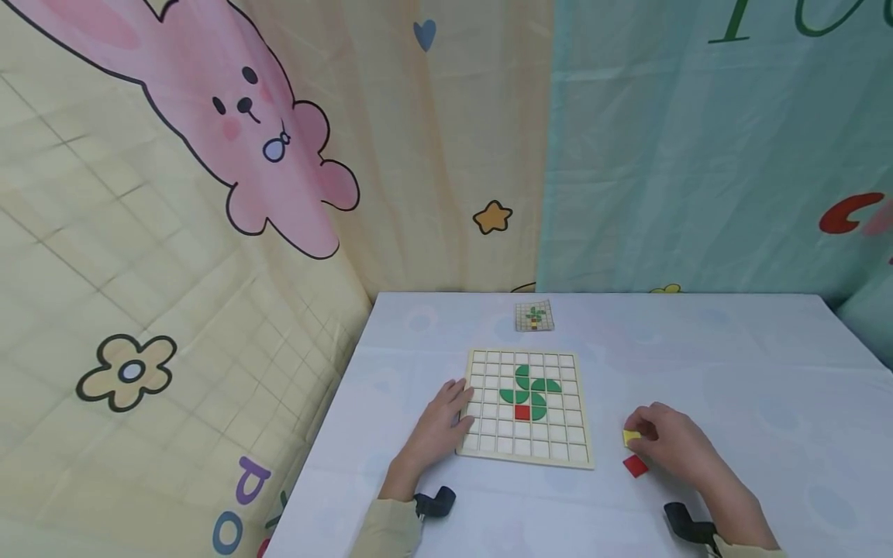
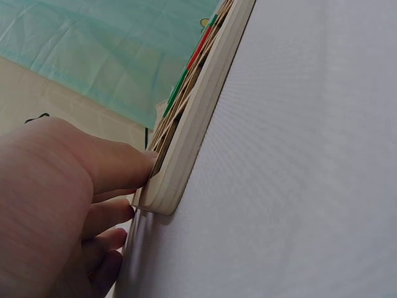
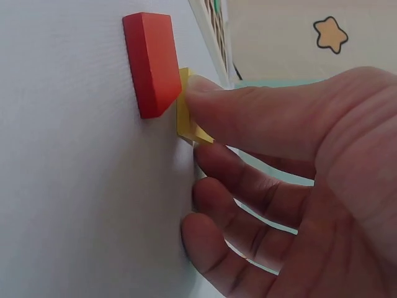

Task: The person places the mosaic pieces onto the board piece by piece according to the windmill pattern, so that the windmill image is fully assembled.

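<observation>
A pale wooden grid board (image 1: 561,453) lies on the table, bearing several green quarter-round pieces (image 1: 539,411) and one red square block (image 1: 522,412). My left hand (image 1: 436,426) rests against the board's left edge, with the thumb touching the rim near a corner in the left wrist view. Right of the board, my right hand (image 1: 670,443) pinches a yellow block (image 3: 184,108) between thumb and fingers, low at the tabletop. Beside it lies a loose red block (image 3: 155,62), apart from the board. The fingers partly hide the yellow block.
A small pattern card (image 1: 534,316) lies behind the board, printed with a green, red and yellow figure on a grid. A white cloth covers the table (image 1: 732,349). Printed curtains (image 1: 446,139) hang behind and to the left.
</observation>
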Available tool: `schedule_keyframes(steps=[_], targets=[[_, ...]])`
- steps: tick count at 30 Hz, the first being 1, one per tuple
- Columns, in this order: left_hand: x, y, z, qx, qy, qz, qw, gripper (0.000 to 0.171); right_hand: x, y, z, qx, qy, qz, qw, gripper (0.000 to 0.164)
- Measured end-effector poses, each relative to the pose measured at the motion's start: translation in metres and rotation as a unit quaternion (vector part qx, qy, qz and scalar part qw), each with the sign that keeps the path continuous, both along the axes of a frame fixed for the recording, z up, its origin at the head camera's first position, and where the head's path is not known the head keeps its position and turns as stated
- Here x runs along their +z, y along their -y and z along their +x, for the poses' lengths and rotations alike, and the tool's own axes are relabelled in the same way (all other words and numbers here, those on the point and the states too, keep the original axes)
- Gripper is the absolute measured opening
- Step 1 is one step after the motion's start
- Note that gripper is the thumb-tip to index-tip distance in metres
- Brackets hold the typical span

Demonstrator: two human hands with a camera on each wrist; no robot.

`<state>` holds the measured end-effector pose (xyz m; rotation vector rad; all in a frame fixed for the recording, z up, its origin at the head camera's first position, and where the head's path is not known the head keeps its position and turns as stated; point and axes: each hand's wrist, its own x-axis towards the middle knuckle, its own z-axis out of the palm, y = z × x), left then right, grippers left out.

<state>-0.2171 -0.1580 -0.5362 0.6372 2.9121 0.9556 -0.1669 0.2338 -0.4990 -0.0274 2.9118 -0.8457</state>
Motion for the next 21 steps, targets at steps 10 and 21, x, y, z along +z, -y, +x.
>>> schedule_keyframes(steps=[10, 21], targets=[[-0.0004, 0.0000, -0.0002, 0.001, 0.003, -0.003, 1.0000, 0.054, -0.0023, 0.0033, -0.0006, -0.010, 0.005, -0.001, 1.000, 0.021], [-0.0003, -0.0001, 0.0007, 0.001, 0.007, 0.002, 1.0000, 0.054, 0.0009, 0.0032, 0.0015, -0.014, 0.017, -0.017, 1.000, 0.020]])
